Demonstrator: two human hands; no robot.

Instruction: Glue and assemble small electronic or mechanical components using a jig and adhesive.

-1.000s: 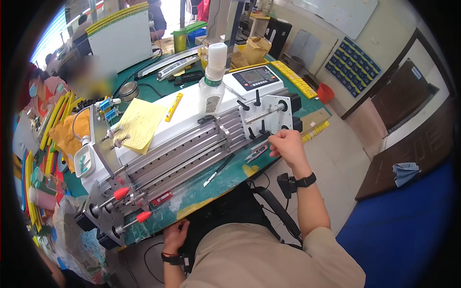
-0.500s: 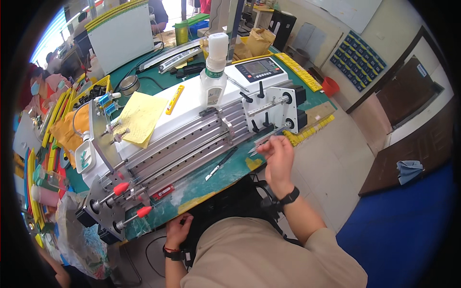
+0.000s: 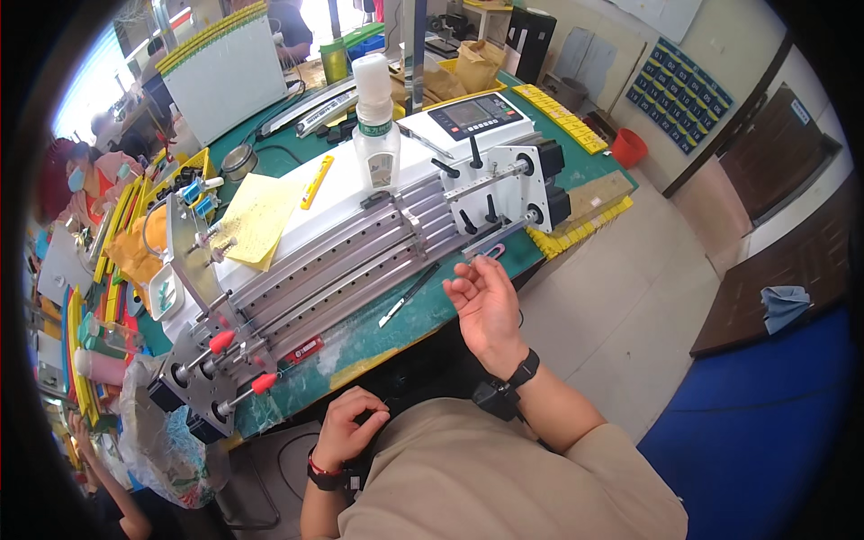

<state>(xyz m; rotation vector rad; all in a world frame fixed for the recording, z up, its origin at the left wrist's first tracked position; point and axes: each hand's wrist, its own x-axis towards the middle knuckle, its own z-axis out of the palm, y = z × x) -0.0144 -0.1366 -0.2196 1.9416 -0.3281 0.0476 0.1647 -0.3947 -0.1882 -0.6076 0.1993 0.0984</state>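
A head-worn fisheye looks down across the green workbench (image 3: 434,315).

Silver-railed machine (image 3: 360,243) on green tabletop (image 3: 436,310)

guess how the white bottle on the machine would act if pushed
The white bottle would probably tip easily, being tall and narrow. It may also slide, since the white housing under it looks smooth. Its weight is hard to judge, as its fill level is unclear.

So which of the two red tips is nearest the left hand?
The lower red tip, closer to the table edge, is nearest the left hand. The upper red tip sits farther back and to the left.
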